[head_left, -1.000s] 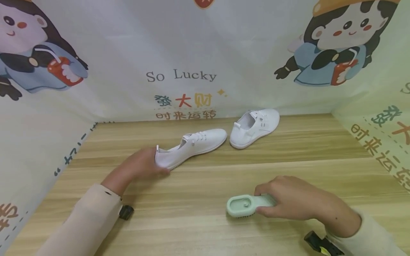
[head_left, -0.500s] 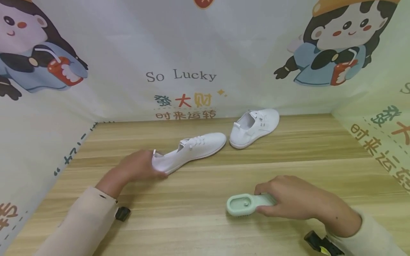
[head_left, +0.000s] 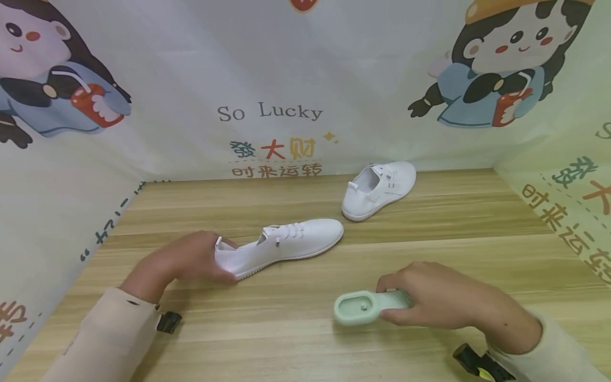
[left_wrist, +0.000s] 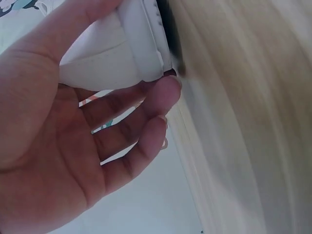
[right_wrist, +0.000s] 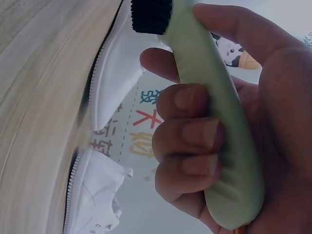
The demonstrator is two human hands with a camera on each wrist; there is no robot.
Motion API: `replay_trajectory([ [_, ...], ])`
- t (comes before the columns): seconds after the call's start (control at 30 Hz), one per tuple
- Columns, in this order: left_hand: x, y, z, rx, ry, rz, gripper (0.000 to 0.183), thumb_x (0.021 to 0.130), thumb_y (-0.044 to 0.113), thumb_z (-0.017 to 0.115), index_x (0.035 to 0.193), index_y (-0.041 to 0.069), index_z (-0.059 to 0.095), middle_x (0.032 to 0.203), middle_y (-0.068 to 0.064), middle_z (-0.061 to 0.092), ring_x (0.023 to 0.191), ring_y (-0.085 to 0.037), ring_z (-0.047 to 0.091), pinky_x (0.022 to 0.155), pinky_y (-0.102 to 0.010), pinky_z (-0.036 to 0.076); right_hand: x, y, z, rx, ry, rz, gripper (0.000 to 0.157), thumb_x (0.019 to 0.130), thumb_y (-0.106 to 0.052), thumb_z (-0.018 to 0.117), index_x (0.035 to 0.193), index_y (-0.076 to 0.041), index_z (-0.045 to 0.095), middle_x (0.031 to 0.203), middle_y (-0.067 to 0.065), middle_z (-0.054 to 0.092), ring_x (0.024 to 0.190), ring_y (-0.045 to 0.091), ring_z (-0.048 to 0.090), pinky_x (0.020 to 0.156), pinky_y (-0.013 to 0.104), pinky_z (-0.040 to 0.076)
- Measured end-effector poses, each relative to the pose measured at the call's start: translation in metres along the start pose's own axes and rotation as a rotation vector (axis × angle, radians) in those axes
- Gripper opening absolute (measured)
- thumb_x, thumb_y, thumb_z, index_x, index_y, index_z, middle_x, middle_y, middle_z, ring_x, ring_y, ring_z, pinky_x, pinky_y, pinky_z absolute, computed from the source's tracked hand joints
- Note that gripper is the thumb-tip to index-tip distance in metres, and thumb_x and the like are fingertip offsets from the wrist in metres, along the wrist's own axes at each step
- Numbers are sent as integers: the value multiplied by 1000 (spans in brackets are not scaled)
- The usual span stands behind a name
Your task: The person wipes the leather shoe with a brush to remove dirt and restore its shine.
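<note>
My left hand grips a white lace-up shoe by its heel, with the toe pointing right. In the left wrist view, thumb and fingers hold the shoe's heel between them, close above the wood. My right hand holds a pale green brush by its handle, over the front right of the table. Fingers wrap the green handle in the right wrist view, and dark bristles show at the head. The second white shoe stands behind, near the back wall.
A wood-grain table lies beneath both hands. Printed cloth walls with cartoon figures and lettering enclose it at the back and sides. A black wrist device hangs under the left sleeve, another under the right.
The left hand has drawn the shoe left and toward me, so its toe sits farther from the second shoe. The right hand with the brush has barely moved.
</note>
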State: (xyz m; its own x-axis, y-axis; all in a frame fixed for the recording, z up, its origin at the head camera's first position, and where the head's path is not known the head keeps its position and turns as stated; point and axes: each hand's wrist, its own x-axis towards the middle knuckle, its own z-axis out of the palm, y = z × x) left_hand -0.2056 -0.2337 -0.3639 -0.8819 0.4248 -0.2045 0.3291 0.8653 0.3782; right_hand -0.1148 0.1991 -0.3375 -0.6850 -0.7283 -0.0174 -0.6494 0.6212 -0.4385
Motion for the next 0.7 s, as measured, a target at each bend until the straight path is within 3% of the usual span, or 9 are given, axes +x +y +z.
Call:
replay_trajectory([
  [0.27, -1, 0, 3, -44, -20, 38, 73, 67, 42, 90, 127, 8, 68, 91, 4, 70, 75, -11, 56, 68, -27, 48, 0, -2, -3, 6, 14, -36, 13, 93, -40, 68, 94, -27, 67, 74, -22, 58, 63, -6, 50, 58, 18, 44],
  [0.57, -1, 13, 8, -73, -64, 46, 70, 65, 38, 91, 126, 10, 69, 91, 5, 69, 75, -11, 57, 68, -28, 48, 2, -3, -2, -40, 63, -2, 19, 92, -44, 69, 99, -27, 70, 82, -21, 64, 69, -6, 54, 63, 20, 46],
  [0.7, -1, 18, 9, -89, -77, 91, 67, 64, 34, 92, 124, 12, 71, 93, 7, 71, 75, -9, 57, 68, -26, 48, 3, -2, -2, -52, 82, 5, 25, 91, -45, 70, 102, -23, 71, 88, -18, 67, 74, -6, 55, 65, 21, 48],
])
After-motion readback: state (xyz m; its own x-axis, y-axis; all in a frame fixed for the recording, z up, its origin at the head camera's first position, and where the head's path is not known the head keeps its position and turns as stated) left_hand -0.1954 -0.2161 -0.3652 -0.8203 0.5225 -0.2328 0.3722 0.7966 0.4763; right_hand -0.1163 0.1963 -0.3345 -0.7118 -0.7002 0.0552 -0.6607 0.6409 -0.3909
